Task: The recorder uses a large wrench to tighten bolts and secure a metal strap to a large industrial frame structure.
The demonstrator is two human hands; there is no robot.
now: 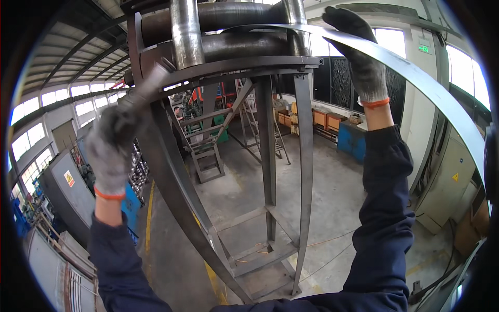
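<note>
Both gloved hands are up high and well apart: my left hand [110,151] is clamped on a tool handle [148,86] mid-left, right hand [358,57] grips the steel strip [416,73], which arcs from the top-centre rollers [234,31] down the right edge.

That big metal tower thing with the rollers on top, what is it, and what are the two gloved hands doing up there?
The picture comes from a camera worn on a person's head, so both arms are that person's own, reaching up. The tower is a tall steel frame standing on a factory floor, with thick round rollers at its top. A long thin metal strip curves over the rollers and hangs down on both sides. The right hand, in a grey work glove, grips the strip near the top. The left hand, gloved too and blurred, holds the part of the strip that runs down.
</note>
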